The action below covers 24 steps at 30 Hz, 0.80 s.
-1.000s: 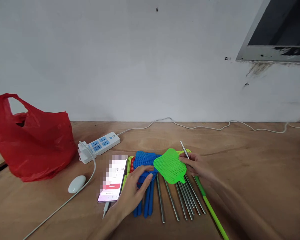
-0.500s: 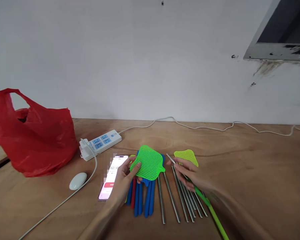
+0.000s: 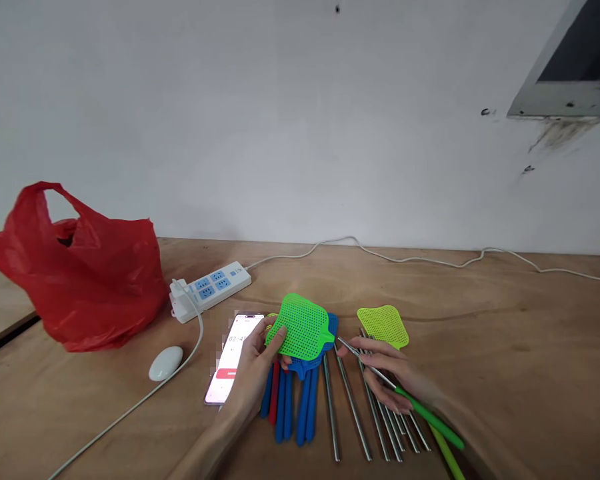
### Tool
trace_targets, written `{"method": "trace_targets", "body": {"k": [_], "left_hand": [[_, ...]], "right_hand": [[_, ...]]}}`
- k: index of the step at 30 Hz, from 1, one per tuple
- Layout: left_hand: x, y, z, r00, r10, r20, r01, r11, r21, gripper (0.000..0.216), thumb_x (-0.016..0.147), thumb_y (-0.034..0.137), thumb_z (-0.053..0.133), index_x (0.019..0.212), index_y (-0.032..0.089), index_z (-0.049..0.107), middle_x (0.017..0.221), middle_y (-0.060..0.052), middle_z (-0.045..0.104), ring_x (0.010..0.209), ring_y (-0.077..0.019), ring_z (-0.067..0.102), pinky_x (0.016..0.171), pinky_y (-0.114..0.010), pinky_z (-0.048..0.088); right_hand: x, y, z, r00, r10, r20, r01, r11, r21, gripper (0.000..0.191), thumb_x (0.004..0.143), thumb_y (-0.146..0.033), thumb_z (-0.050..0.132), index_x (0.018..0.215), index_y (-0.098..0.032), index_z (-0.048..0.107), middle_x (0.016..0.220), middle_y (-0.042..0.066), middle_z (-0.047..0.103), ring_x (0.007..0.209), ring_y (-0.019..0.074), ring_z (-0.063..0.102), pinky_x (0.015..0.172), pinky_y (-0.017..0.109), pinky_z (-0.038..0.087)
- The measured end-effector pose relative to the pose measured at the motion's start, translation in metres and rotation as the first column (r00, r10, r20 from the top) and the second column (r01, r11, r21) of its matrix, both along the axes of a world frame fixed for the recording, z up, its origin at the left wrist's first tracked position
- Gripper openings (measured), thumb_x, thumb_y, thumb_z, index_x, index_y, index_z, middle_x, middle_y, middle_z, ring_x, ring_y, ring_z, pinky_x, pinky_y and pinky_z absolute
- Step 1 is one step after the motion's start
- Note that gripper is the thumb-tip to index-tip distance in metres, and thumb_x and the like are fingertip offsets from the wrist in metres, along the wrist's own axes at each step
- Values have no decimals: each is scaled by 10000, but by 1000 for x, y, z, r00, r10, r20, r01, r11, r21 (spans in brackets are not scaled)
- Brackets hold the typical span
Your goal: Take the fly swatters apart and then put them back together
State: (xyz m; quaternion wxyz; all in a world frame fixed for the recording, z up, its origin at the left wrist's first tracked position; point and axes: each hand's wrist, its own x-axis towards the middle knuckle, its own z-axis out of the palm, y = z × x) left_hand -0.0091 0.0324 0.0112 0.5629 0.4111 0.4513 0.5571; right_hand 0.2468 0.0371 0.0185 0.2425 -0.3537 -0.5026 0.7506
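My left hand (image 3: pixel 261 352) is closed on a green mesh fly swatter head (image 3: pixel 303 327), thumb on top, its short neck pointing right. Between the fingers of my right hand (image 3: pixel 387 373) lies a thin metal rod (image 3: pixel 383 380) with a green handle (image 3: pixel 433 420); the rod's tip is just right of the neck and apart from it. Blue swatter heads (image 3: pixel 331 330) lie partly hidden under the green one. Below my left hand are several blue handles (image 3: pixel 303 413) and a red handle (image 3: pixel 274 400). Several loose metal rods (image 3: pixel 353 407) lie beneath my right hand.
A yellow-green swatter head (image 3: pixel 384 325) lies beyond my right hand, and a yellow-green handle (image 3: pixel 447 453) is near the front edge. To the left are a lit phone (image 3: pixel 227 373), a white oval device (image 3: pixel 165 363), a power strip (image 3: pixel 215 287) with cables and a red plastic bag (image 3: pixel 105 287).
My right hand has moved slightly down, and the rod's tip now sits lower, with more of the rod and handle showing. The whole view has shifted a little. My left hand keeps its hold.
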Motion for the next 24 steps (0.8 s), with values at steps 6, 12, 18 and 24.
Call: {"method": "trace_targets", "body": {"k": [6, 12, 18, 24], "left_hand": [[0, -1, 2, 999, -16, -35, 16, 1000, 1, 461, 817, 480, 769, 1118, 169, 610, 690, 37, 604, 505, -106, 550, 474, -204, 435], [-1, 0, -2, 995, -27, -98, 29, 999, 22, 493, 866, 506, 712, 1199, 174, 563, 627, 57, 576, 499, -117, 535, 483, -210, 426], [-2, -1, -4, 981, -46, -187, 59, 996, 66, 461, 954, 516, 601, 1268, 195, 499, 510, 98, 487, 457, -120, 459, 457, -201, 376], [0, -1, 0, 970, -99, -221, 122, 988, 97, 437, 955, 535, 582, 1214, 188, 520, 535, 99, 454, 427, -97, 394, 429, -196, 316]], "right_hand": [[-3, -1, -2, 999, 18, -31, -19, 1000, -24, 627, 859, -532, 593, 1305, -93, 556, 407, -58, 598, 218, 66, 322, 244, 150, 232], [-8, -5, -6, 990, 72, -122, -82, 993, -82, 585, 885, -527, 593, 1271, -86, 596, 445, -41, 624, 218, 47, 270, 258, 159, 232], [-9, -6, -7, 982, 114, -150, -129, 987, -94, 556, 893, -552, 594, 1214, -98, 615, 467, -48, 627, 226, 44, 255, 261, 162, 239], [-7, -5, -8, 974, 149, -172, -167, 981, -95, 482, 915, -528, 581, 1135, -103, 637, 446, -60, 596, 219, 51, 257, 252, 171, 233]]}}
